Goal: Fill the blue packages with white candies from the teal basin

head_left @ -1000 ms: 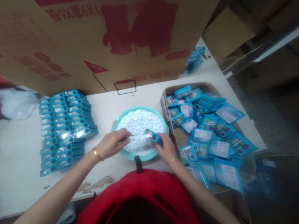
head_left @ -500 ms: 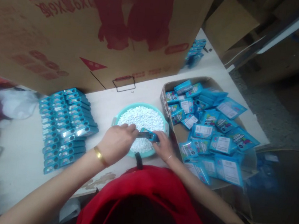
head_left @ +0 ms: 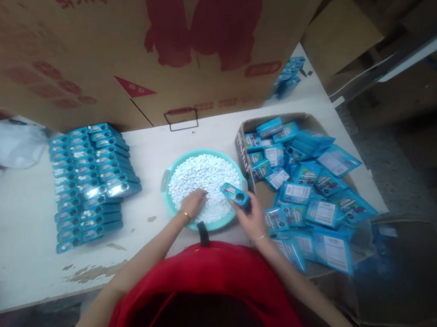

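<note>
- Blue pack [head_left: 234, 195]: in R hand [head_left: 253, 219], held up over basin's R rim, slightly askew; narrow, w/ multicol. print on the upward face & a dark round spot at the end nr the hand. Print too blurred to read.
- R hand: thumb & fingers pinching the pack's R end, approx. its thickness apart; thin pale band at wrist.
- L hand [head_left: 193, 203]: reaches into the basin, fingers bent down & touching white pellets [head_left: 204, 175]; tips hard to see, so can't tell if spread or pressed together, or if they grip any. Gold bracelet [head_left: 185, 214] at wrist.
- Mint-green basin [head_left: 207, 152]: pellets heaped inside; stands nr table's front edge.
- Cardboard tray [head_left: 244, 153]: just R of basin, along table's R edge, piled w/ blue packets [head_left: 325, 212], some label side up.
- Rows of blue packs [head_left: 95, 185]: L of basin, well apart from it, btwn table's front & back edges.
- Big carton [head_left: 96, 51] w/ red print: upright toward back of table [head_left: 154, 160].
</note>
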Motion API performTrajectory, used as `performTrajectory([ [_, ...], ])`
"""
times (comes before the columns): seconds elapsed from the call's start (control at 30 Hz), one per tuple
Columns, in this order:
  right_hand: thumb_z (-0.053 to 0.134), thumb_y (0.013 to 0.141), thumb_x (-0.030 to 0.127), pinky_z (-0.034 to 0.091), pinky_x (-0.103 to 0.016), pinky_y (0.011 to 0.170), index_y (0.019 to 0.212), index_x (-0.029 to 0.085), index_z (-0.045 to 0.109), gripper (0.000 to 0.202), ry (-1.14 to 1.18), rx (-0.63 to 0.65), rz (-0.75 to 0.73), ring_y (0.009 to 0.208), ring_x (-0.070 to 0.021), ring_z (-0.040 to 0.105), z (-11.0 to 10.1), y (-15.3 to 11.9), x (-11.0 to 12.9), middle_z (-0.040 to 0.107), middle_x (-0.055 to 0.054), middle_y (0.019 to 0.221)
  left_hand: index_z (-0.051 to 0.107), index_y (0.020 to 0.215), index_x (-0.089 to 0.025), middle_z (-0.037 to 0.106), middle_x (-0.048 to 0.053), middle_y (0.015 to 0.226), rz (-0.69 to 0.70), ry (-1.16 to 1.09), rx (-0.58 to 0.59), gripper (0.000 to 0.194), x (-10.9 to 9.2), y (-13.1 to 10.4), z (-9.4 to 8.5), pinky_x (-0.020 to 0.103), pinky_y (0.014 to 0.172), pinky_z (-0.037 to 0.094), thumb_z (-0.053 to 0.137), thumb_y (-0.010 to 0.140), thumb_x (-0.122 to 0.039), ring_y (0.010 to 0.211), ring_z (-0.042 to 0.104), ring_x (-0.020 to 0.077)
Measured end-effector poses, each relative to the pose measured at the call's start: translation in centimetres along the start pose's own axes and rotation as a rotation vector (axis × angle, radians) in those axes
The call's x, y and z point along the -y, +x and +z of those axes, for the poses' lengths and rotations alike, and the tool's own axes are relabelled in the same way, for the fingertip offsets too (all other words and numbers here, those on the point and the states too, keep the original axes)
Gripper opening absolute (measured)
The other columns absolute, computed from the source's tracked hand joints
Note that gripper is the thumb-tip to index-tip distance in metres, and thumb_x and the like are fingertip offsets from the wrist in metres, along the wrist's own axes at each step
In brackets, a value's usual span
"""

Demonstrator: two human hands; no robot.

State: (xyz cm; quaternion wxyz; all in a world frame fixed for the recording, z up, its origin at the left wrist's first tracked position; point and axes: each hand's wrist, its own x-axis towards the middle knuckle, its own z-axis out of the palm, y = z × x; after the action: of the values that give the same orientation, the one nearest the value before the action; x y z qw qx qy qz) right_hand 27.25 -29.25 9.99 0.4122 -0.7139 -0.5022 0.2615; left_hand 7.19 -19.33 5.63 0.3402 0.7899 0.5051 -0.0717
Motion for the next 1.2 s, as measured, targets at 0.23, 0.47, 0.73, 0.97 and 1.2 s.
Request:
performTrajectory([
  [0.23,0.061,0.082,0.039,0.050,-0.041,0.090,0.118,0.023,0.051,0.041,-0.036,0.021,-0.005,0.101,-0.0250,0.060,-0.1,-0.5,0.0,0.062,-0.010,0.109,0.057,0.109,-0.021,0.064,0.004,0.099,0.156,-0.214,-0.041,0.028,3.1,-3.5,-6.0,0.031,0.082,0.049,0.047,0.089,-0.038,0.086,0.060,0.0170],
  [0.47,0.056,0.084,0.028,0.049,-0.043,0.092,0.119,0.021,0.051,0.036,-0.103,0.062,-0.128,0.106,-0.0263,0.059,1.3,0.7,0.0,0.062,-0.011,0.111,0.056,0.111,-0.022,0.062,0.005,0.104,0.319,-0.091,-0.033,0.028,0.0,-6.7,-13.7,0.030,0.084,0.047,0.043,0.092,-0.037,0.091,0.059,0.0168],
  [0.73,0.051,0.074,0.010,0.049,-0.043,0.093,0.118,0.020,0.054,0.045,-0.160,0.155,-0.201,0.107,-0.0263,0.057,1.9,1.2,0.6,0.061,-0.011,0.111,0.057,0.108,-0.020,0.062,0.006,0.101,0.414,0.198,0.067,0.026,-4.3,-6.2,-16.0,0.030,0.078,0.049,0.039,0.094,-0.032,0.091,0.059,0.0176],
  [0.97,0.053,0.077,0.014,0.050,-0.044,0.091,0.118,0.019,0.054,0.040,-0.166,0.189,-0.219,0.105,-0.0274,0.056,2.2,1.3,1.4,0.062,-0.011,0.110,0.059,0.094,-0.014,0.061,0.009,0.088,0.388,0.708,0.069,0.022,-11.4,-7.9,-17.6,0.031,0.061,0.044,0.037,0.090,-0.013,0.078,0.057,0.0209],
  [1.2,0.054,0.081,0.019,0.049,-0.043,0.093,0.118,0.021,0.053,0.037,-0.102,0.133,-0.172,0.107,-0.0265,0.057,1.8,0.9,0.3,0.062,-0.010,0.112,0.057,0.100,-0.016,0.059,0.010,0.094,0.176,0.668,-0.069,0.023,-3.9,-5.8,-16.7,0.032,0.062,0.043,0.036,0.092,-0.022,0.083,0.057,0.0237],
])
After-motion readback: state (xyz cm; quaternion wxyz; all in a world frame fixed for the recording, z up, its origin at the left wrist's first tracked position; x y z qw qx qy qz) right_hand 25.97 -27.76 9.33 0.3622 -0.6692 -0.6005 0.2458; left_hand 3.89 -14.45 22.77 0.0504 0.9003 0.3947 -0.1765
